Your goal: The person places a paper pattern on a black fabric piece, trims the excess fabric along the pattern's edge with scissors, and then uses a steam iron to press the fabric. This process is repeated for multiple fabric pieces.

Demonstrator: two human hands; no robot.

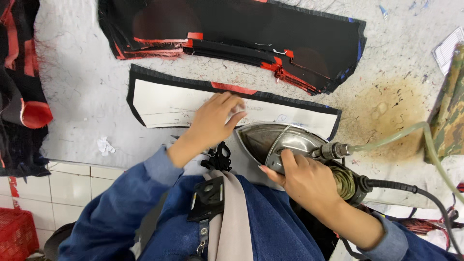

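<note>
My left hand (215,121) lies flat with fingers spread on a white paper pattern (159,104) that covers a black fabric piece (193,83) with a red patch on its far edge. My right hand (304,181) grips the handle of a metal steam iron (270,140), whose tip points toward my left hand, almost touching the fingertips. The iron rests on the near edge of the same fabric piece. A clear hose (411,130) and a black cord (411,189) leave the back of the iron to the right.
A stack of black and red fabric pieces (241,34) lies at the far side of the padded, stained table (82,77). More black and red cloth (19,96) hangs at the left. Camouflage cloth (452,111) sits at the right edge. A red crate (17,232) stands on the floor.
</note>
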